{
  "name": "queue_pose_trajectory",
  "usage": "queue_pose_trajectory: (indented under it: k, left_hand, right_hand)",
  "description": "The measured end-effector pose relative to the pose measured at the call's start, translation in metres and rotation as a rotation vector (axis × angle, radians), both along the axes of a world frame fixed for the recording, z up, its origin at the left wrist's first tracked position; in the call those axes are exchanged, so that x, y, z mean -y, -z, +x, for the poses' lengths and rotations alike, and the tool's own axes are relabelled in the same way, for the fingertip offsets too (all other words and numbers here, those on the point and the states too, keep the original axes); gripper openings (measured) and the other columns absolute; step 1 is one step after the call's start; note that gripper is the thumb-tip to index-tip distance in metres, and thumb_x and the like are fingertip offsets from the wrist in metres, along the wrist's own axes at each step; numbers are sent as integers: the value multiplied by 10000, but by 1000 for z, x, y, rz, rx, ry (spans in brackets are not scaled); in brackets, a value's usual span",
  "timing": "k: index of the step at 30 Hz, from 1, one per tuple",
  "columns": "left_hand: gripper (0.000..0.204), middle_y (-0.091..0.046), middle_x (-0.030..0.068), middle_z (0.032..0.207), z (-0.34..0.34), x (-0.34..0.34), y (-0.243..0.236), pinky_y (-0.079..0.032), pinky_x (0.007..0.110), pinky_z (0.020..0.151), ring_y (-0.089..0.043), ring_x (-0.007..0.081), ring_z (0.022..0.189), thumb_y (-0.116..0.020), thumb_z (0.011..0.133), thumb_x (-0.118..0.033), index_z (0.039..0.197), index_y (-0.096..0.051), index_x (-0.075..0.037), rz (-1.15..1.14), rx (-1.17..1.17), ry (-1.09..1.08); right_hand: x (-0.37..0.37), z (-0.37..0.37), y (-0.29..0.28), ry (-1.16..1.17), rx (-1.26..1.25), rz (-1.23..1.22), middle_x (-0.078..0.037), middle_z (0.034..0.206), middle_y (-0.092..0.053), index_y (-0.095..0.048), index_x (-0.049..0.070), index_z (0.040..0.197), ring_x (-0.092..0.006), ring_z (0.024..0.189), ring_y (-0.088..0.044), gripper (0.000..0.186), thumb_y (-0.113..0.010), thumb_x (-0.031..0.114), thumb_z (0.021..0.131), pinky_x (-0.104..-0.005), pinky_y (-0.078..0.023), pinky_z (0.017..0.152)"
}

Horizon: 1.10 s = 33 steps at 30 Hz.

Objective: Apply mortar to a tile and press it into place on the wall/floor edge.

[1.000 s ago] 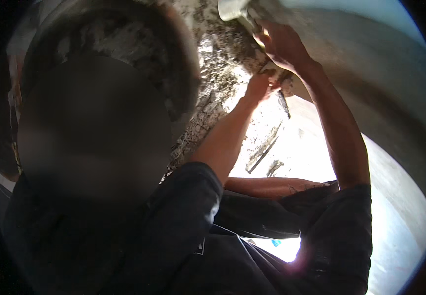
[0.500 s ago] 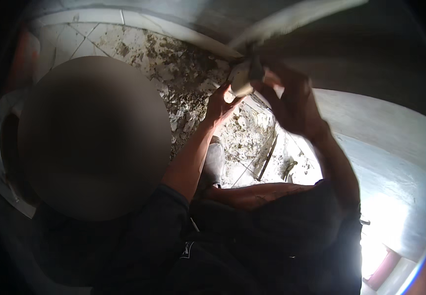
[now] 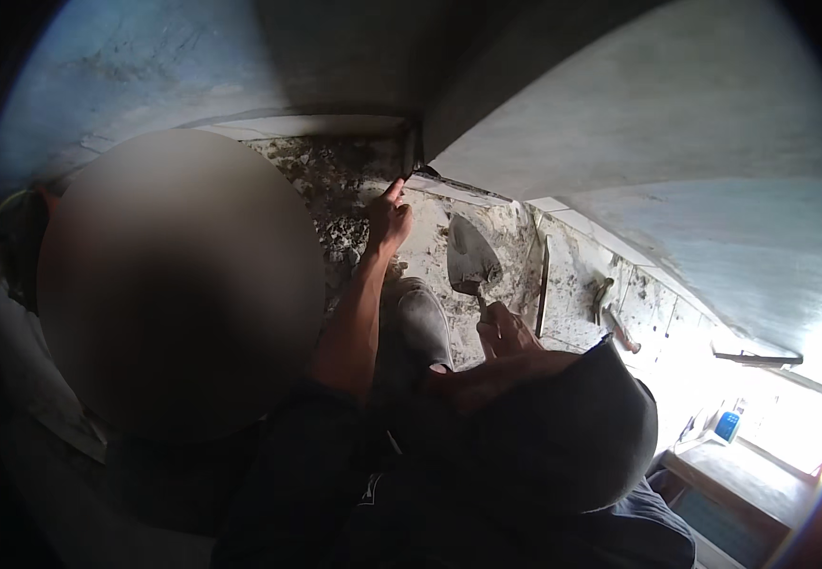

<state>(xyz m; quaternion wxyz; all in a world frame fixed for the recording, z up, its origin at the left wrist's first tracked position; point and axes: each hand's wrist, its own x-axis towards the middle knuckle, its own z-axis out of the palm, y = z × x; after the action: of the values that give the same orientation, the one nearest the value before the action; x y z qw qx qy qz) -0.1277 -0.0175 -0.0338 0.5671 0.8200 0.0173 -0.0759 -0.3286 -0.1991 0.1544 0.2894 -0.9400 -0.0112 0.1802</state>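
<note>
My left hand (image 3: 390, 220) reaches to the wall corner, index finger stretched out and its tip touching the low edge where the skirting tiles (image 3: 463, 192) begin. The other fingers are partly curled, and nothing shows in them. Closer to me, my right hand (image 3: 507, 334) is closed round the handle of a trowel (image 3: 472, 251). Its pointed grey blade, smeared with mortar, lies over the floor and points away from me. Whether the blade touches the floor I cannot tell. Dark rubble and crumbled mortar (image 3: 340, 194) spread left of my left hand.
My grey shoe (image 3: 425, 327) stands between my forearms. On the right are a thin dark bar (image 3: 544, 284), a tool like pliers (image 3: 601, 296) and a wooden-handled tool (image 3: 624, 334). A blue container (image 3: 729, 425) stands farther right. A large blurred round shape (image 3: 181, 284) covers the left.
Both hands were together at the corner around a pale piece and a dark tool. My right hand has drawn back toward me with the trowel; my left remains at the corner. The view has shifted.
</note>
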Motion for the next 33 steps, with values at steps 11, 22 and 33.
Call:
queue_pose_trajectory:
  k: [11, 22, 33]
  left_hand:
    - [537, -581, 103, 1236, -7, -6, -1, -475, 269, 721, -573, 144, 791, -427, 754, 51, 1280, -400, -52, -541, -121, -207]
    - [551, -595, 141, 1196, -4, 17, 42, -456, 418, 893, -558, 343, 1125, -502, 730, 23, 1264, -392, -51, -1, 149, -114]
    - [608, -547, 115, 1317, -3, -6, -23, -465, 391, 887, -593, 331, 1056, -502, 728, -55, 1308, -320, -17, -350, -249, -79]
  right_hand:
    - [10, 1, 21, 195, -122, 52, -164, 712, -555, -456, 37, 984, -397, 687, -576, 300, -615, 249, 844, -465, -419, 583]
    - [-131, 247, -28, -484, 748, 279, -212, 1031, -618, -533, 14, 1154, -400, 908, -620, 364, -652, 160, 843, -432, -505, 718]
    - [-161, 329, 75, -642, 325, -217, -183, 1129, -609, -542, 59, 1222, -344, 1021, -599, 465, -609, 363, 876, -426, -466, 882]
